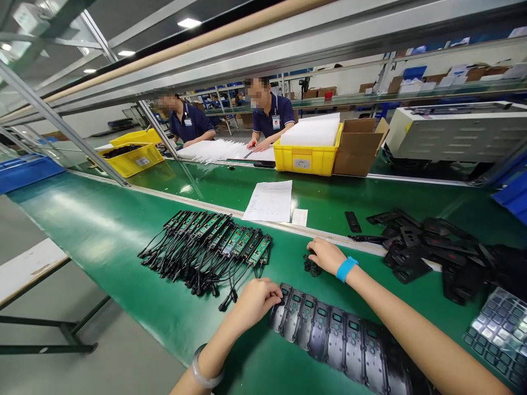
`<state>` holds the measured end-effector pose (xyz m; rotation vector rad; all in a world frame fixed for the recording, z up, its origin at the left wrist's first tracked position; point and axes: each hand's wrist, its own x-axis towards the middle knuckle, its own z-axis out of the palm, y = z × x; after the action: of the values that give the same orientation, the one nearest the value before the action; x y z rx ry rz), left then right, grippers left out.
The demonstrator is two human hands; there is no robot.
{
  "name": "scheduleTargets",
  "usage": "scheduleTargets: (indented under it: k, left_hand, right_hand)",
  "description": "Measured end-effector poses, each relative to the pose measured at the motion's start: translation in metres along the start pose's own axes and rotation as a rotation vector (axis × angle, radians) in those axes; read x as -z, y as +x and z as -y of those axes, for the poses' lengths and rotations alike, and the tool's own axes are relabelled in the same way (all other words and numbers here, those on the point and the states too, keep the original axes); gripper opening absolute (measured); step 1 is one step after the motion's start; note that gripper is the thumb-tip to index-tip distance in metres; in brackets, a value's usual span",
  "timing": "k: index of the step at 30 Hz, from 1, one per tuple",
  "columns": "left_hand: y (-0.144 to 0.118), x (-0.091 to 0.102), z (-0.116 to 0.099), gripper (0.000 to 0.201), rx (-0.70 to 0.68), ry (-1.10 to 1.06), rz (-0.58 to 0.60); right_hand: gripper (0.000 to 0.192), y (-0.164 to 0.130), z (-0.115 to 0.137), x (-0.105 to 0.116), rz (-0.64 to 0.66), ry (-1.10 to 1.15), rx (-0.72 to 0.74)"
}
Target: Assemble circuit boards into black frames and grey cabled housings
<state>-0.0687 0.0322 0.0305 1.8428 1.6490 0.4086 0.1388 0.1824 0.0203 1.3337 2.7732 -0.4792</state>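
A row of black plastic cover panels (329, 337) with small rectangular windows lies on the green bench, overlapping side by side. My left hand (256, 300), fingers curled together, has its fingertips at the corner of the leftmost panel; whatever they pinch is hidden. Beyond the row, my right hand (328, 255) is closed over a little heap of small black parts (312, 267), its fingertips among them. To the left lie several green circuit boards (259, 250) in black frames, their black cables (201, 274) trailing toward the bench's near edge.
More black plastic pieces (428, 247) are heaped on the right, beside a sheet of small dark squares (500, 329). Paper sheets (269, 201) lie across the bench divider. Opposite, two co-workers (272, 112) handle white sheets near a yellow bin (307, 159) and a cardboard box (357, 151).
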Motion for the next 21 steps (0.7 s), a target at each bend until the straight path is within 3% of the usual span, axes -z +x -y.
scheduleTargets:
  k: [7, 15, 18, 21]
  left_hand:
    - [0.001, -0.011, 0.002, 0.01, -0.032, 0.113, -0.091]
    - [0.0, -0.011, 0.007, 0.01, -0.105, 0.134, -0.104]
    - [0.018, -0.004, -0.006, 0.013, -0.149, 0.229, -0.139]
    - [0.055, -0.004, -0.018, 0.028, -0.241, 0.334, -0.147]
  right_hand:
    - [0.006, 0.0, -0.005, -0.001, -0.016, 0.041, 0.02]
    - [0.014, -0.002, -0.01, 0.006, -0.141, 0.183, -0.02]
    - [0.018, -0.007, -0.006, 0.01, -0.238, 0.308, -0.059]
    - [0.021, -0.023, 0.005, 0.01, -0.258, 0.473, -0.07]
